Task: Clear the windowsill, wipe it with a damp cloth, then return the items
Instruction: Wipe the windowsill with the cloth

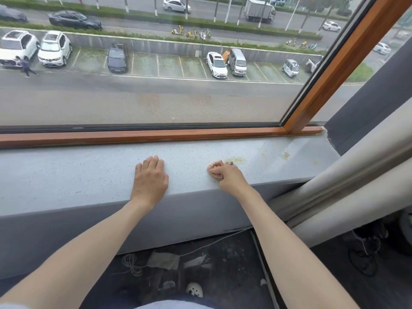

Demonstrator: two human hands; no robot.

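The speckled grey windowsill (66, 175) runs across the view below an orange-brown wooden window frame (156, 136); its left stretch is bare of items.

Your left hand (149, 178) lies palm down on the sill near the middle. The fingers are loosely extended with the tips on the surface, and it holds nothing.

Just to the right, and apart from the left hand, your right hand (225, 176) is bunched into a fist that presses on the sill near its front edge. It grips the cloth (229, 163). Only a small black-and-white checked corner shows past the knuckles; the rest is hidden inside the fist, so whether it is damp cannot be told.

A yellowish stain (238, 160) lies on the sill right beside that corner. A second, smaller stain (285, 155) sits further right, towards the end of the sill.

On the dark floor below the sill lies a coiled cable (131, 264).
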